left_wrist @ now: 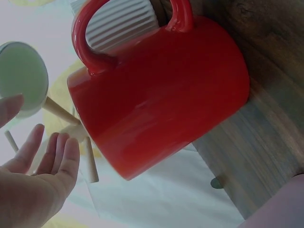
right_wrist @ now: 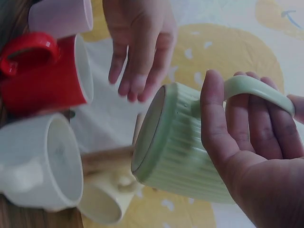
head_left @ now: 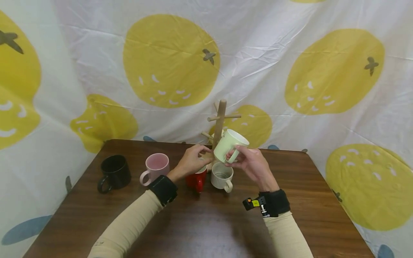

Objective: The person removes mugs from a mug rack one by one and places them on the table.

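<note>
My right hand (head_left: 253,165) grips the handle of a pale green ribbed mug (head_left: 230,145), which is held tilted in the air in front of the wooden mug tree (head_left: 220,125). In the right wrist view its base points toward my left hand (right_wrist: 145,45). That hand holds nothing; its fingers are loosely extended beside the green mug, above a red mug (left_wrist: 161,95). A white ribbed mug (head_left: 222,176) stands on the table under the green one. Behind it, a cream mug (right_wrist: 105,199) is by the tree, mostly hidden in the head view.
On the brown wooden table (head_left: 206,229), a pink mug (head_left: 157,166) stands left of the red one, and a black mug (head_left: 115,172) is farther left. A lemon-print cloth (head_left: 258,21) hangs behind the table. Several pegs stick out from the tree's post.
</note>
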Tool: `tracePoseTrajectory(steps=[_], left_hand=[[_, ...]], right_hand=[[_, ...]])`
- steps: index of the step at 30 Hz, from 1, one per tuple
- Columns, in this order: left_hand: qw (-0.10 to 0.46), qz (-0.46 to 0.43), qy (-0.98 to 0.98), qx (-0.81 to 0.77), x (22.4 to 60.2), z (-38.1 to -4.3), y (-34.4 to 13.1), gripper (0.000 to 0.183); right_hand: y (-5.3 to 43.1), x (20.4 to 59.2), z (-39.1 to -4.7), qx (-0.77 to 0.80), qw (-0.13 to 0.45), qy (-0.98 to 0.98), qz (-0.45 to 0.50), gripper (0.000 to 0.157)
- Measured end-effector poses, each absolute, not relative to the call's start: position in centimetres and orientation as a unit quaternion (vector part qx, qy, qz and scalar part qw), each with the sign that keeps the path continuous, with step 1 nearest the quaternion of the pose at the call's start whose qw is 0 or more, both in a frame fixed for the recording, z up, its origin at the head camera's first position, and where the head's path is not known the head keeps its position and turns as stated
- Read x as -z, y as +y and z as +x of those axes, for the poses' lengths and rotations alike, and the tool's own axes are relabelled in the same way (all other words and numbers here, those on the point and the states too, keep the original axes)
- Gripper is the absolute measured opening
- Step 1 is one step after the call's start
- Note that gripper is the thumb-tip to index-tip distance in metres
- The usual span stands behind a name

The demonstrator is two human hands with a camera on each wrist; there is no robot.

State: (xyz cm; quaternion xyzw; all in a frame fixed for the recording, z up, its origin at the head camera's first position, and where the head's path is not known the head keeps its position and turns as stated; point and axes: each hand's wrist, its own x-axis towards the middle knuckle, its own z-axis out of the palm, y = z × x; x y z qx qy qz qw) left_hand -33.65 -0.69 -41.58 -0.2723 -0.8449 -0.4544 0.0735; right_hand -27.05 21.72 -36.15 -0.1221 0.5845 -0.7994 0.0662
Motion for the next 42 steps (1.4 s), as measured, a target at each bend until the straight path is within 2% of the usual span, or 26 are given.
tracePoseTrajectory(steps=[6, 14, 42], left_hand=[[0.068, -0.262, -0.850, 0.452, 41.7, -33.6, -0.9, 0.028], [0.100, -0.257, -0.850, 0.448, 41.9, -33.7, -1.0, 0.019], [0.076, -0.215, -0.867, 0.443, 41.8, -34.0, -1.5, 0.022]], right_hand=[[23.3, 36.8, -26.9, 0.793, 0.053, 0.596, -0.113, 0.035], [25.2, 37.7, -26.7, 0.782, 0.044, 0.610, -0.124, 0.033], [29.5, 43.2, -26.2, 0.749, 0.056, 0.657, -0.071, 0.026]])
